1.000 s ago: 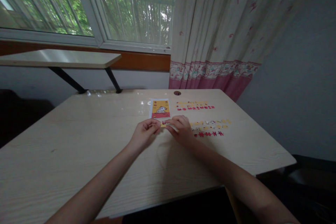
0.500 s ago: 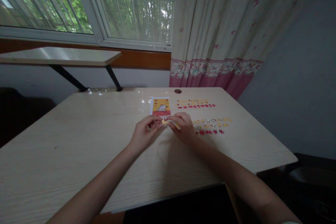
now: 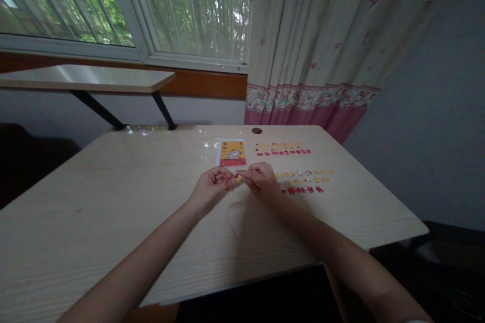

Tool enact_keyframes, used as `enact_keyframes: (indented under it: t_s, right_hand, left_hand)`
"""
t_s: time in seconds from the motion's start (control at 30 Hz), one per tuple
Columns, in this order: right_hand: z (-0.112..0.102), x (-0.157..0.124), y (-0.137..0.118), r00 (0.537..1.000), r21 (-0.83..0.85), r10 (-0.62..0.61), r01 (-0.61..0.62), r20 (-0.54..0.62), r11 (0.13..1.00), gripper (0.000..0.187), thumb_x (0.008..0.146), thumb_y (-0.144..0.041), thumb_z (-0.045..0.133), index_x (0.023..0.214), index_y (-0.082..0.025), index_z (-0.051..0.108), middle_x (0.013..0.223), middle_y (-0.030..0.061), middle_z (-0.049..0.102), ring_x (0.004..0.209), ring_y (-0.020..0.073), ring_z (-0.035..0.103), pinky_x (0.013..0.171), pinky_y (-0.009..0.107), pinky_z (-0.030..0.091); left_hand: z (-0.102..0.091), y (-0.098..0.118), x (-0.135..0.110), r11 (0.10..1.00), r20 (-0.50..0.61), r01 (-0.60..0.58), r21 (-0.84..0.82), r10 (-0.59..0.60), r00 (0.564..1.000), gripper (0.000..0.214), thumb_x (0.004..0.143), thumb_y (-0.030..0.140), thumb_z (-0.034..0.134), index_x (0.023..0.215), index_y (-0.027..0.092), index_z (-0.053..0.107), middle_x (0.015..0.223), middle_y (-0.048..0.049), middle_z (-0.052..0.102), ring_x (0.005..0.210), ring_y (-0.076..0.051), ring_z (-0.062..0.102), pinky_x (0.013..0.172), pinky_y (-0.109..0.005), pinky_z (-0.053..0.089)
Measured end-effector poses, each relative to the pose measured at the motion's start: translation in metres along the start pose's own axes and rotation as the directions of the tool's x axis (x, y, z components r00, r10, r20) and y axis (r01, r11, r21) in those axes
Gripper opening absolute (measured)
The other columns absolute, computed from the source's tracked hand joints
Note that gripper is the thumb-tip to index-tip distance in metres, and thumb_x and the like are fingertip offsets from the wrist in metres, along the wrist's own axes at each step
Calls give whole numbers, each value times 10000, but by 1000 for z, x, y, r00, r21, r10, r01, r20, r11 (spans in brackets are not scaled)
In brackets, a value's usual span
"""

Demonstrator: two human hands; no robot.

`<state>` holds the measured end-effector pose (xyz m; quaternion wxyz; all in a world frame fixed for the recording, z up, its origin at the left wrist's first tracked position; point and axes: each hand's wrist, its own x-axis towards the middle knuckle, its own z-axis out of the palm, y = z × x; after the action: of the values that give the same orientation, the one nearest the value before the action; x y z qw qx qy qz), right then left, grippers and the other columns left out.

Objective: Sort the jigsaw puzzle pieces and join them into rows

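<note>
Left hand (image 3: 212, 186): while it reaches over the pale wooden surface (image 3: 170, 262), its thumb and fingers pinch a small red piece (image 3: 236, 176), seemingly from a jigsaw; a fingertip grip presumably suits something so tiny.
Right hand (image 3: 262, 181): index finger stretched to that same spot, perhaps to steady it; whether it grips anything I cannot tell.
Yellow bit (image 3: 239, 179): just beside the red piece, between the hands; joined or separate is unclear.
Near rows (image 3: 303, 191): right of the right hand, reds in the closest line, probably sorted by colour so each shows.
Picture card (image 3: 233, 153): flat just beyond the hands, a white animal on yellow and red, likely set there for easy viewing.
Far rows (image 3: 284, 152): right of the card, reds again nearest, yellows behind.
Floral curtain (image 3: 303, 50): hangs behind, beside the window (image 3: 193, 10).
</note>
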<state>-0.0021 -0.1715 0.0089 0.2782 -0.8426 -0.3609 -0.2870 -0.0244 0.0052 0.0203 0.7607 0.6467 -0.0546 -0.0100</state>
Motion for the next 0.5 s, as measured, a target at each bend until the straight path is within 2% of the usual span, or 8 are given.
enact_keyframes:
  t_s: [0.1,0.2,0.33,0.5]
  right_hand:
    - [0,0,-2,1000,3,-15,15,17,1000,270,887,-294,441,1100,-316,604,863,31,549,787,150,463,742,290,345]
    - [0,0,-5,999,-12,32,-32,9,999,275,882,-322,446,1103,-279,603,884,48,553,832,163,474,759,298,354]
    - [0,1,-7,996,-19,82,-82,-22,996,246,862,-355,481,1015,-241,637,892,57,559,873,173,486,789,306,361]
    - [1,3,-9,995,-14,82,-83,-54,996,219,845,-385,509,918,-247,663,834,42,572,828,158,502,770,295,365]
  left_hand:
    - [0,-3,0,990,43,64,-127,-59,997,281,543,184,773,724,139,562,602,35,598,525,-61,520,531,-182,405]
    - [0,-4,1,979,23,92,-180,-89,996,327,540,188,772,817,131,609,642,8,628,557,-88,564,559,-214,446]
    - [0,1,1,977,-54,83,-195,-95,994,284,542,224,770,752,118,611,630,-7,638,502,-92,561,520,-226,462]
    - [1,6,0,962,-38,142,-231,-155,987,268,566,256,770,704,117,587,595,-15,645,506,-96,582,497,-194,455]
